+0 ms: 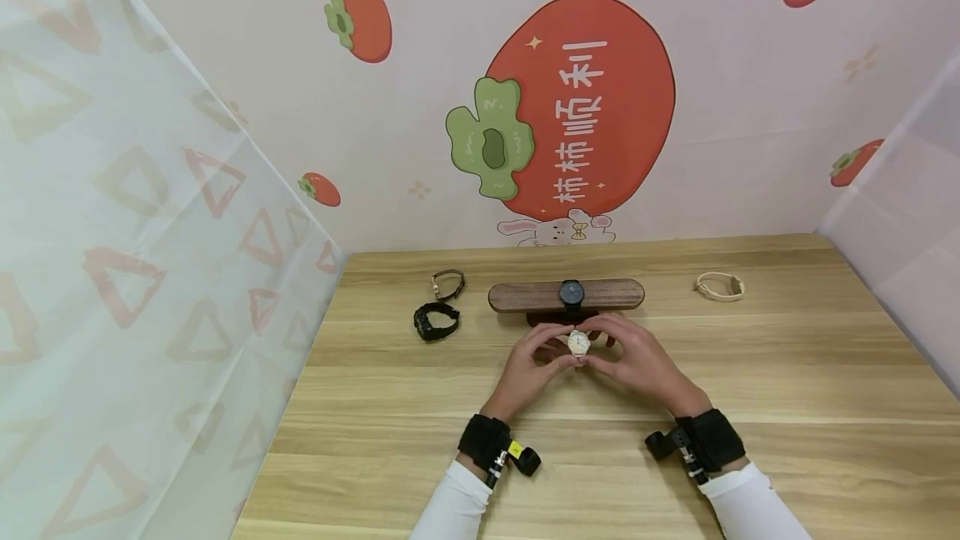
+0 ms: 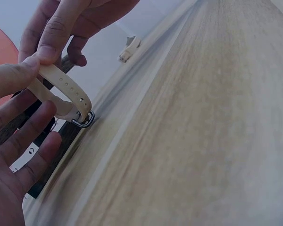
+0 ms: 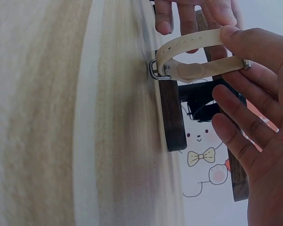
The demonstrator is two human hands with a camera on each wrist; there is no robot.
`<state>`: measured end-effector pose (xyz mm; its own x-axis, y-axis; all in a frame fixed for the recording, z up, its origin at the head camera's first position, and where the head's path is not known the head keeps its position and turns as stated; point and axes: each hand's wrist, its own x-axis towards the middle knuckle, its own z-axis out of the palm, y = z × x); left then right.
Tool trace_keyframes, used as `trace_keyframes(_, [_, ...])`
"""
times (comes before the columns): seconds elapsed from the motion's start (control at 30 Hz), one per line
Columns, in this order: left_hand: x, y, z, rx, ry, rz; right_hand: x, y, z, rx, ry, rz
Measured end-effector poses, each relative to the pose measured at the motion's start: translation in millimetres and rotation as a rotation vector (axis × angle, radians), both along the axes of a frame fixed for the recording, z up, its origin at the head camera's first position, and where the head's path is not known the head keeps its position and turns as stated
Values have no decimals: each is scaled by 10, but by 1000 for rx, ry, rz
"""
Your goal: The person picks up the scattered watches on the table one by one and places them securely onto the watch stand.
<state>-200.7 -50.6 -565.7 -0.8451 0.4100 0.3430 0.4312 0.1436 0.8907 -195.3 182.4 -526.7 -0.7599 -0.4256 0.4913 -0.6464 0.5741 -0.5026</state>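
Observation:
A cream-strapped wristwatch (image 1: 578,343) with a pale round dial is held in front of the display stand. My left hand (image 1: 525,369) and right hand (image 1: 637,357) pinch it from either side between thumb and fingers. Its strap (image 2: 68,87) forms a loop hanging below the fingers, with a silver buckle at the bottom in both wrist views. Just behind the hands stands the dark wooden watch stand (image 1: 517,297). A black watch (image 1: 572,294) sits around the middle of its bar. The remaining fingers (image 3: 245,117) of my right hand are spread beneath the strap.
Two more watches, one thin and dark-strapped (image 1: 448,284) and one chunky black (image 1: 437,321), lie left of the stand. Another cream-strapped watch (image 1: 720,286) lies to its right. A printed backdrop (image 1: 420,140) rises behind the wooden table (image 1: 390,457).

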Motion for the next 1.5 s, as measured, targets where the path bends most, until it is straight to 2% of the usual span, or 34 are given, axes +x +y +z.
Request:
trace_keyframes(0.23, [-3,-1,18,-10,-14,3,0,0,-1,1,8,-1])
trace_keyframes(0.5, [-17,-7,6,15,26,22,-14,21,-18,-2,-7,-9])
trace_keyframes(0.67, [-47,-15,7,51,108,100,-15,40,-21,-9,0,-15])
trace_keyframes(0.93, [-70,-50,47,88,179,305,-25,51,-19,-15,13,-19])
trace_keyframes(1.07, [-79,-92,62,89,176,412,-23,52,-4,-13,0,-26])
trace_keyframes(1.17, [-89,-137,77,92,164,468,-21,54,6,-9,-12,-36])
trace_keyframes(1.33, [-123,-236,94,121,131,525,-20,66,3,-7,-21,-46])
trace_keyframes(1.5, [-160,-318,101,126,127,571,-25,76,-15,-8,-12,-54])
